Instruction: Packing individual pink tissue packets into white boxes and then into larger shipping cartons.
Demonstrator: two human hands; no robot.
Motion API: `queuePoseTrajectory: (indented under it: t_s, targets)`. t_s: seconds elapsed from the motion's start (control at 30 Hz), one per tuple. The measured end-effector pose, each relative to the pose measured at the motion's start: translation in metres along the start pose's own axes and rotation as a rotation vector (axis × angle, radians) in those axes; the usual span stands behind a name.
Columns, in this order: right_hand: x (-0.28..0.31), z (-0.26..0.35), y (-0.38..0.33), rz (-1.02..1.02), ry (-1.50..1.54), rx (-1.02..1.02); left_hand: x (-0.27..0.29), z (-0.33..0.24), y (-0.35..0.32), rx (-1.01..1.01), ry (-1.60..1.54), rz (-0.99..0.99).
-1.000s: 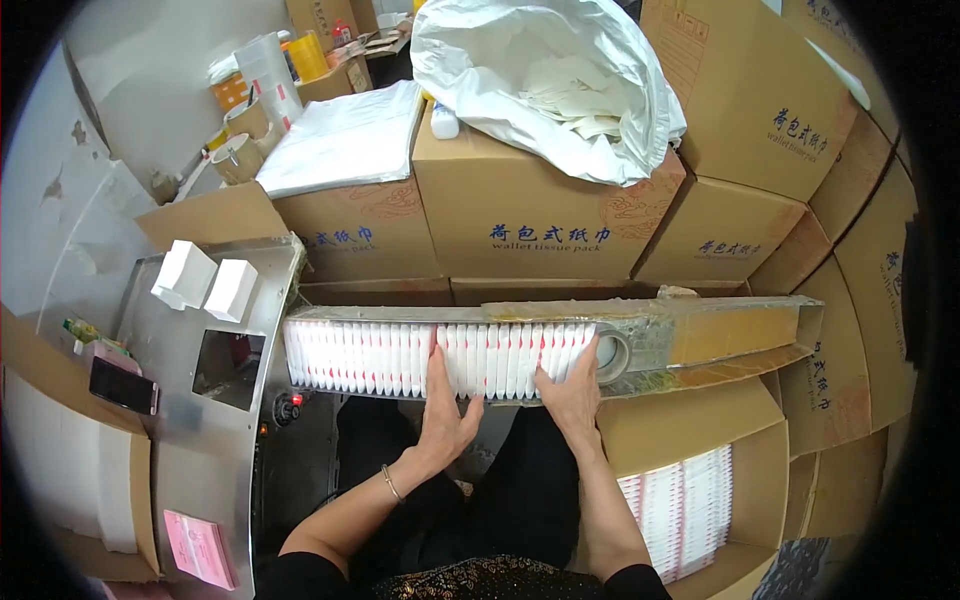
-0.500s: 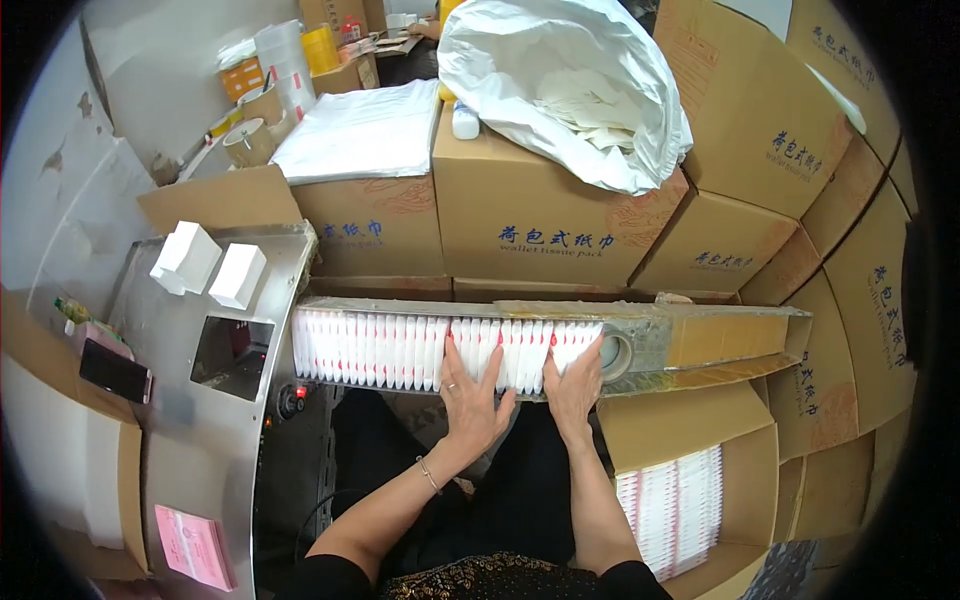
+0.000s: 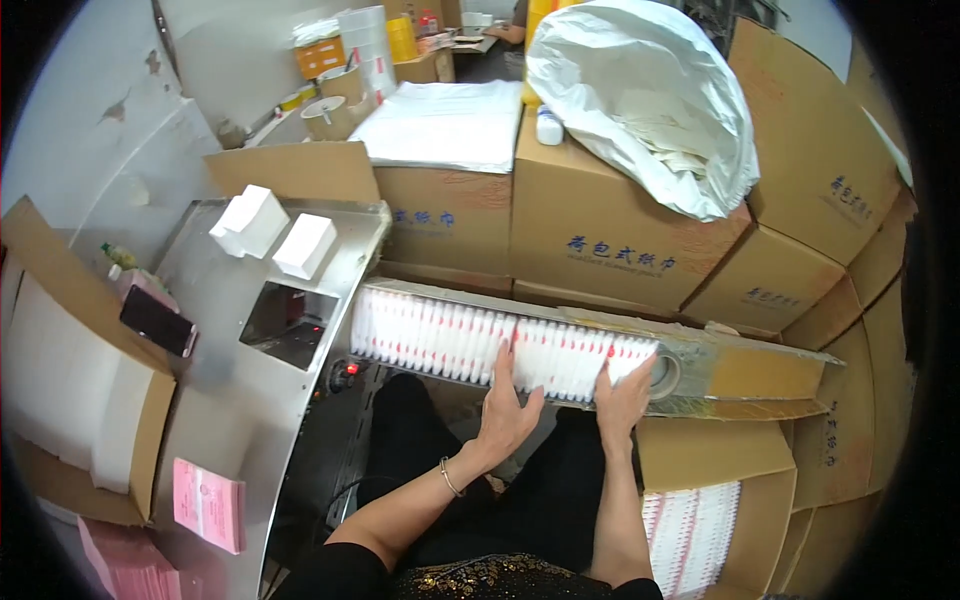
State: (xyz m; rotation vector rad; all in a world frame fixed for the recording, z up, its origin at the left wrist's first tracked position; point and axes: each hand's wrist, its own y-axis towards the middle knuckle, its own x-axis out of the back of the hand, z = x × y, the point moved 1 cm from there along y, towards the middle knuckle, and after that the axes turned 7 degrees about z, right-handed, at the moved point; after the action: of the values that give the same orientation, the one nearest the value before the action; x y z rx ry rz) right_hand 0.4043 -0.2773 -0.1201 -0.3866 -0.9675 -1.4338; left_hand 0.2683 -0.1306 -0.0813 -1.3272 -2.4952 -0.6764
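A long tray (image 3: pixel 590 318) of cardboard and clear tape lies across in front of me. Its left part holds a tight row of white tissue packs (image 3: pixel 430 330) with red marks, standing on edge. My left hand (image 3: pixel 508 415) touches the row midway along, a finger stretched into it and the thumb apart at the near side. At the row's right end, my right hand (image 3: pixel 624 402) has its thumb and fingers spread over the last packs. Both hands look open. Just right of them, a tape roll (image 3: pixel 664 375) sits in the tray.
An open carton (image 3: pixel 715 455) with rows of packs stands at lower right. Left is a metal table (image 3: pixel 215 400) with white blocks (image 3: pixel 305 247), a phone (image 3: pixel 158 322) and a pink packet (image 3: pixel 208 505). Behind the tray are cartons (image 3: pixel 610 240) and a white sack (image 3: pixel 735 140).
The whole view has swung, so everything sits further right and the tray slants. A second left finger that was spread onto the row has drawn back. My right hand keeps its place on the row.
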Motion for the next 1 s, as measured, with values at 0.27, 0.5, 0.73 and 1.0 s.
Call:
queuePoseTrajectory:
  t_s: [0.27, 0.5, 0.73, 1.0]
  targets:
    - [-0.003, 0.002, 0.003, 0.026, -0.008, -0.039, 0.033, 0.025, 0.019, 0.398, -0.436, -0.007]
    - [-0.003, 0.001, 0.002, 0.021, 0.004, -0.024, 0.056, 0.026, 0.010, 0.239, 0.517, -0.099]
    - [-0.001, 0.005, -0.002, -0.050, -0.021, -0.007, 0.076, 0.058, 0.004, 0.049, 0.639, -0.216]
    - [0.008, 0.037, 0.008, 0.271, 0.380, -0.151, 0.102, 0.067, 0.034, 0.245, 0.528, -0.087]
